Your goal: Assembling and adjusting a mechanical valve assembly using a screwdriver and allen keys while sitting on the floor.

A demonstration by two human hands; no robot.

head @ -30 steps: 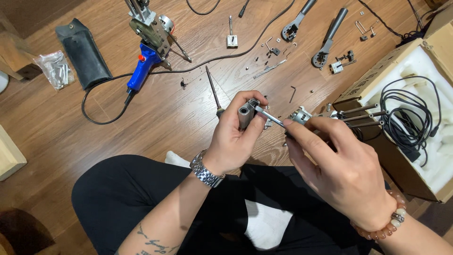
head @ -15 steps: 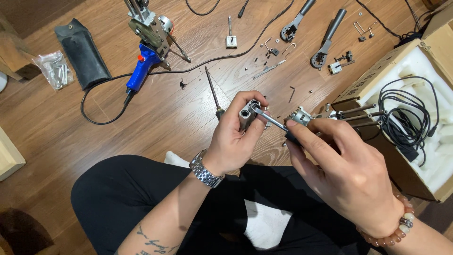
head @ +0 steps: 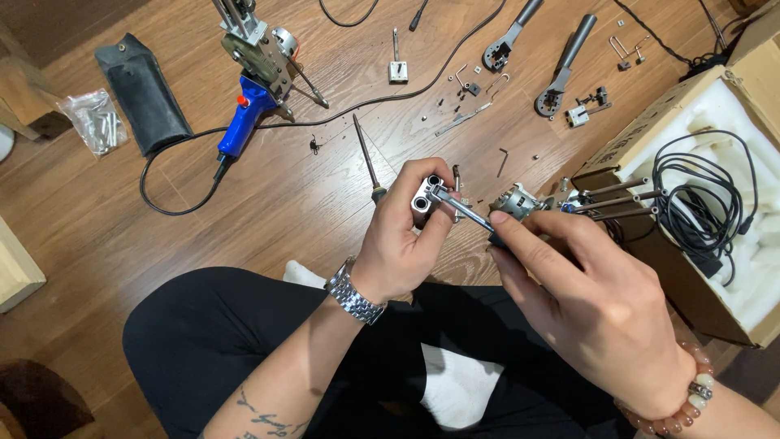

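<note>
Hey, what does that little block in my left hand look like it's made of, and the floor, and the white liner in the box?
The small block in the left hand looks like bare metal: silver-grey, dull sheen, two round bores. The floor looks like wood or wood-look laminate: brown planks with grain and seams. The white liner in the cardboard box looks like moulded foam: matte, with soft shaped recesses.

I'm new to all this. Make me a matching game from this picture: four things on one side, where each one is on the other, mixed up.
Things:
1. small metal block
2. black pouch
3. coiled black cable
4. blue-handled power tool

Places:
A. in the white foam of the cardboard box
B. on the floor, far left
C. in the left hand
D. on the floor, upper middle, right of the pouch

Pairs: 1-C, 2-B, 3-A, 4-D
</note>
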